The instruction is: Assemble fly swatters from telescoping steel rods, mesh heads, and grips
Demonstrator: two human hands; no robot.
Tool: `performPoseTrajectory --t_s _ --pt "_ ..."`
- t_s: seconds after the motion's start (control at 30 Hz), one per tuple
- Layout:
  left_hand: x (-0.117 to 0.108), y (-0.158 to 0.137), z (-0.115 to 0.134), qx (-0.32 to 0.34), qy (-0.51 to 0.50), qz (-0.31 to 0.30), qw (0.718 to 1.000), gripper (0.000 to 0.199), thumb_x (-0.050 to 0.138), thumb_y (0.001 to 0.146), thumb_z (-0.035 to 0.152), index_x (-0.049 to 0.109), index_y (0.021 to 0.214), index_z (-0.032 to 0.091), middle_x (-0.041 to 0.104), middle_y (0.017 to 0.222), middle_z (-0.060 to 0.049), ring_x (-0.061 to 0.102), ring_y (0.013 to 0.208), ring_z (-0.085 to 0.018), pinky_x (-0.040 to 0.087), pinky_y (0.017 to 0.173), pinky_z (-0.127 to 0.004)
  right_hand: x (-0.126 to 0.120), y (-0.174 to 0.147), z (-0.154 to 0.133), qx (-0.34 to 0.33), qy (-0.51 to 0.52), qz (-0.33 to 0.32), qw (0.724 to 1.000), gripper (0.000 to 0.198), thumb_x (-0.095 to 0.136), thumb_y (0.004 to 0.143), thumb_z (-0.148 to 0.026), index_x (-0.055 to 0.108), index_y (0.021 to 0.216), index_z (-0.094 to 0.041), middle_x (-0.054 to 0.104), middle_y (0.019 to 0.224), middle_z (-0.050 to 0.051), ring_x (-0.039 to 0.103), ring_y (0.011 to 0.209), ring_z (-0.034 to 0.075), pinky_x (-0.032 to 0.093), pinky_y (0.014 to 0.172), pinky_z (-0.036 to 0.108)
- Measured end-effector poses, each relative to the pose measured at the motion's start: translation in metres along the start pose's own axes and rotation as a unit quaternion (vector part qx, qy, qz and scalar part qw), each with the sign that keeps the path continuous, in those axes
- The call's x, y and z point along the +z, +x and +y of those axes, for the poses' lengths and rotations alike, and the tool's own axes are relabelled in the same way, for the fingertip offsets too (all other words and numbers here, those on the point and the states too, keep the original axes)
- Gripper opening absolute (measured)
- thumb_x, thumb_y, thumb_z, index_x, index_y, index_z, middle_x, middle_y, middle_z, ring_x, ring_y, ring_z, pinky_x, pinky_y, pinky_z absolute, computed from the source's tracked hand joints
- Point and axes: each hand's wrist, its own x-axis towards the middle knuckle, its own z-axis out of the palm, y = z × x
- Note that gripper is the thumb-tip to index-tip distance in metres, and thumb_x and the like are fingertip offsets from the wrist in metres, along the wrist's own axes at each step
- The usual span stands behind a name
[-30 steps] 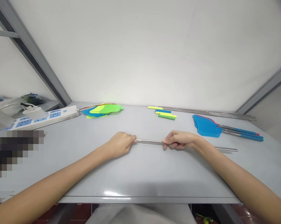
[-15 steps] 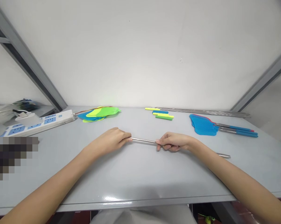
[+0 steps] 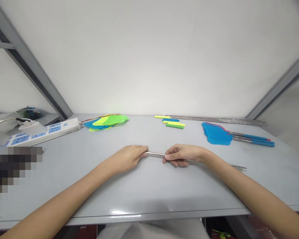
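A thin silver metal rod (image 3: 155, 154) runs between my two hands, low over the grey table (image 3: 139, 189). My left hand (image 3: 132, 157) is closed on its left end, which the fingers hide. Thumb and fingers of my right hand (image 3: 178, 155) pinch the rod farther right. Past the right wrist, the rod's thicker right end (image 3: 239, 167) shows beyond the forearm. Blue fly swatters (image 3: 217, 133) with metal shafts and blue grips lie behind my right forearm.
Green, yellow and blue swatter heads (image 3: 109, 121) lie back left beside a white power strip (image 3: 52, 129). Coloured grip tubes (image 3: 174, 125) and several long metal rods (image 3: 214, 119) lie along the wall. A blurred-out patch (image 3: 12, 169) covers the left edge.
My left hand has moved right and slightly nearer, shortening the bare stretch of rod between the hands. My right hand has shifted a little nearer, still pinching the rod.
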Motion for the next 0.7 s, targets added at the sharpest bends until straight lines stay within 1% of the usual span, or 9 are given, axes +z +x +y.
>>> performPoseTrajectory --t_s 0.1,0.17,0.23,0.33,0.47,0.53,0.7 --pt "-0.002 0.0 0.001 -0.011 -0.009 -0.002 1.0 0.032 0.019 0.085 0.036 0.044 0.074 0.02 0.054 0.071 0.0 0.048 0.062 -0.012 0.031 0.054 -0.021 -0.002 -0.001 -0.001 -0.002 -0.012 0.01 1.0 0.033 0.051 0.071 -0.04 0.051 0.087 -0.012 0.05 0.056 -0.002 0.034 0.036 0.002 0.025 0.034 0.016" --pt "-0.002 -0.001 0.002 -0.018 -0.001 -0.003 1.0 0.036 0.018 0.085 0.04 0.045 0.072 0.02 0.054 0.069 0.0 0.049 0.061 -0.012 0.03 0.053 -0.022 -0.002 -0.003 -0.002 -0.001 -0.023 0.01 1.0 0.033 0.049 0.072 -0.04 0.052 0.085 -0.011 0.051 0.057 -0.001 0.034 0.037 0.002 0.025 0.034 0.017" --pt "0.0 -0.001 0.002 -0.022 0.01 -0.004 1.0 0.038 0.017 0.085 0.04 0.046 0.072 0.02 0.055 0.068 0.0 0.049 0.06 -0.012 0.03 0.052 -0.022 -0.002 -0.004 -0.003 0.0 -0.04 0.014 0.999 0.033 0.047 0.073 -0.041 0.054 0.081 -0.009 0.052 0.059 0.001 0.035 0.038 0.002 0.026 0.035 0.017" --pt "0.003 -0.001 0.002 -0.012 0.025 -0.006 1.0 0.036 0.017 0.085 0.038 0.046 0.073 0.02 0.056 0.068 0.0 0.05 0.058 -0.012 0.03 0.052 -0.022 0.004 -0.004 -0.003 0.002 -0.055 0.038 0.998 0.034 0.046 0.074 -0.041 0.057 0.077 -0.009 0.05 0.06 0.001 0.037 0.04 0.002 0.028 0.038 0.017" --pt "0.008 -0.003 0.006 0.007 0.045 -0.01 0.999 0.031 0.019 0.086 0.033 0.045 0.074 0.02 0.057 0.069 0.0 0.052 0.059 -0.012 0.03 0.052 -0.023 0.014 -0.003 -0.002 0.011 -0.038 0.049 0.998 0.031 0.045 0.074 -0.038 0.056 0.071 -0.01 0.037 0.05 -0.004 0.027 0.037 0.001 0.021 0.035 0.018" --pt "0.01 -0.004 0.009 0.014 0.059 -0.012 0.998 0.029 0.02 0.086 0.031 0.044 0.075 0.02 0.058 0.07 0.0 0.052 0.058 -0.013 0.03 0.051 -0.024 0.017 -0.002 -0.002 0.018 -0.033 0.052 0.998 0.03 0.045 0.074 -0.038 0.055 0.07 -0.01 0.032 0.049 -0.005 0.023 0.037 0.001 0.018 0.035 0.018" --pt "0.018 -0.007 0.012 0.02 0.101 -0.006 0.995 0.027 0.021 0.086 0.032 0.043 0.076 0.02 0.058 0.068 0.0 0.052 0.053 -0.013 0.027 0.046 -0.025 0.018 -0.002 -0.002 0.037 -0.015 0.042 0.998 0.029 0.049 0.072 -0.038 0.055 0.072 -0.01 0.032 0.05 -0.006 0.021 0.036 0.001 0.014 0.033 0.018"
